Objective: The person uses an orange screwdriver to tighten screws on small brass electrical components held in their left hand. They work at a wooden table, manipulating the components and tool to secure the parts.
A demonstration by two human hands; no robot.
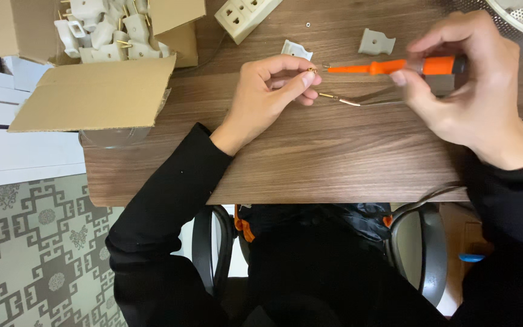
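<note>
Wooden desk, our two hands fastening a small brass fitting with a screwdriver.

Our left hand [267,91] pinches the brass fitting [312,70] between thumb and forefinger; the right hand [464,79] closes around the orange screwdriver [388,66], tip at the fitting. Just below the fingertips lies a grey cable [370,100]; beyond them, white plug shells [376,42]. Turning steadily seems next.
</note>
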